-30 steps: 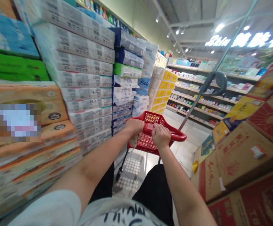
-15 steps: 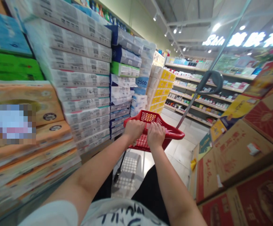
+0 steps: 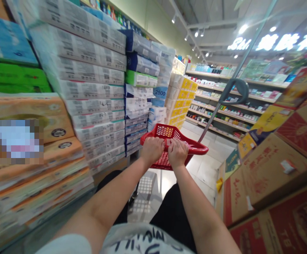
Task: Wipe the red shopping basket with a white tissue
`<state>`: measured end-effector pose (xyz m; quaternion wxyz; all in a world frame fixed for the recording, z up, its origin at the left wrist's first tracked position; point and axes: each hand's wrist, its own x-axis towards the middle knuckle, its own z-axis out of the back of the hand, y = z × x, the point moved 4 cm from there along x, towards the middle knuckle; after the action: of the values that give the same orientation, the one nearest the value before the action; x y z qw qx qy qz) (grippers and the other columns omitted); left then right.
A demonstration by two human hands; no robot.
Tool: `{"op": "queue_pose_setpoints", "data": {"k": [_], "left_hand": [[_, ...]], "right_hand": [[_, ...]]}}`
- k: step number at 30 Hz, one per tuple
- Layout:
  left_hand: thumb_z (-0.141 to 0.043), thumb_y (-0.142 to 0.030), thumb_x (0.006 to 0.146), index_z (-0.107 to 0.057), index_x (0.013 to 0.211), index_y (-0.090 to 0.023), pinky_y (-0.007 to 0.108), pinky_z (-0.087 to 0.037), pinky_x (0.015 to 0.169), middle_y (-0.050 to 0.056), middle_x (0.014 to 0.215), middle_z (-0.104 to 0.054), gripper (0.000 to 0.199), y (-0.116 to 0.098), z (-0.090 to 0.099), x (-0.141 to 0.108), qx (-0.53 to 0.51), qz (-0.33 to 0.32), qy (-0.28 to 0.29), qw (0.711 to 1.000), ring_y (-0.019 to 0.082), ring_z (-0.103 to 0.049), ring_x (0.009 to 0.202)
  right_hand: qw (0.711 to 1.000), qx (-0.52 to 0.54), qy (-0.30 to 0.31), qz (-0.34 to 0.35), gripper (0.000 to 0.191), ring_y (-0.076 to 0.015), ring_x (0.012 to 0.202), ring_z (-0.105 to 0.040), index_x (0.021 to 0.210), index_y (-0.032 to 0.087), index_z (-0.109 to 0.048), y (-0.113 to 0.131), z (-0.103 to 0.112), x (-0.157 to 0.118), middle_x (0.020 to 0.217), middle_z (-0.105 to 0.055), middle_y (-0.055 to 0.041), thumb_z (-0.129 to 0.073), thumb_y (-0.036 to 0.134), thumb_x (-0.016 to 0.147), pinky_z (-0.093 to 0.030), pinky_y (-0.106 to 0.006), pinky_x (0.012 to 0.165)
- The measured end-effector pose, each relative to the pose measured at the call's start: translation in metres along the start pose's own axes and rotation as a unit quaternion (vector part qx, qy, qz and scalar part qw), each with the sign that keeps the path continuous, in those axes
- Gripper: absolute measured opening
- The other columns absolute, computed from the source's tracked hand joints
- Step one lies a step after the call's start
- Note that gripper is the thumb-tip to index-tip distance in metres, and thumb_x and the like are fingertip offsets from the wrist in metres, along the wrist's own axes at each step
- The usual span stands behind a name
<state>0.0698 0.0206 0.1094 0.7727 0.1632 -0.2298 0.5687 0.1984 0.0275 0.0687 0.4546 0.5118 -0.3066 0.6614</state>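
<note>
On the floor (image 3: 205, 160), ahead of the person, stands the shopping cart (image 3: 165, 161), the left hand (image 3: 152, 150) and right hand (image 3: 178, 152) side by side on its handlebar (image 3: 167, 142). Stacked packs (image 3: 95, 72) line the left, with bottles (image 3: 118, 16) above and behind them; piled cartons (image 3: 272, 173) line the right. Beyond the cart, shelves (image 3: 261, 98) hold goods beneath a sign (image 3: 289, 42), and a pole (image 3: 210, 122) slants up near the cart's right end.
</note>
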Motion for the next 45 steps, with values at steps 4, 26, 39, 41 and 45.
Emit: {"op": "queue_pose_setpoints", "data": {"k": [4,26,39,41,45], "left_hand": [[-0.028,-0.037,0.098,-0.070,0.082,-0.015,0.035,-0.045,0.070,0.012,0.077,-0.071,0.050,0.003,-0.008,0.008,-0.008,0.028,0.099,0.995,0.024,-0.067,0.073],[-0.025,-0.035,0.099,-0.063,0.110,-0.015,0.039,-0.044,0.080,0.011,0.091,-0.070,0.044,0.000,-0.005,-0.008,-0.030,0.020,0.000,0.999,0.023,-0.065,0.084],[-0.038,-0.010,0.090,-0.024,0.149,-0.014,0.048,-0.034,0.115,0.015,0.148,-0.041,0.061,0.056,-0.033,-0.064,-0.087,-0.017,-0.230,0.969,0.024,-0.024,0.146],[-0.036,-0.007,0.089,-0.023,0.150,-0.016,0.048,-0.034,0.116,0.014,0.149,-0.041,0.063,0.049,-0.034,-0.063,-0.071,-0.084,-0.209,0.972,0.024,-0.021,0.147],[-0.036,-0.006,0.087,-0.025,0.150,-0.016,0.045,-0.033,0.117,0.012,0.151,-0.039,0.065,0.042,-0.033,-0.061,-0.047,-0.126,-0.183,0.974,0.023,-0.019,0.147]], "right_hand": [[1.000,0.001,-0.005,0.007,0.024,-0.0201,0.105,-0.062,0.100,0.018,-0.069,0.001,0.002,0.000,0.104,-0.072,-0.0058,-0.047,0.021,0.092,-0.033,-0.038,0.098],[1.000,0.009,-0.010,0.017,0.023,-0.0208,0.103,-0.063,0.102,0.018,-0.068,0.005,0.006,0.000,0.104,-0.072,-0.0061,-0.046,0.021,0.093,-0.034,-0.039,0.097],[1.000,0.005,-0.006,0.003,0.023,-0.0209,0.102,-0.063,0.100,0.018,-0.069,0.003,-0.002,0.003,0.103,-0.072,-0.0068,-0.047,0.022,0.094,-0.033,-0.039,0.097],[1.000,0.006,-0.005,-0.001,0.022,-0.0210,0.102,-0.063,0.100,0.018,-0.069,0.003,-0.004,0.003,0.103,-0.072,-0.0068,-0.048,0.022,0.093,-0.034,-0.039,0.096],[1.000,-0.009,-0.014,0.010,0.023,-0.0211,0.100,-0.063,0.098,0.019,-0.069,0.003,-0.002,0.004,0.102,-0.073,-0.0052,-0.047,0.023,0.094,-0.035,-0.038,0.096]]}}
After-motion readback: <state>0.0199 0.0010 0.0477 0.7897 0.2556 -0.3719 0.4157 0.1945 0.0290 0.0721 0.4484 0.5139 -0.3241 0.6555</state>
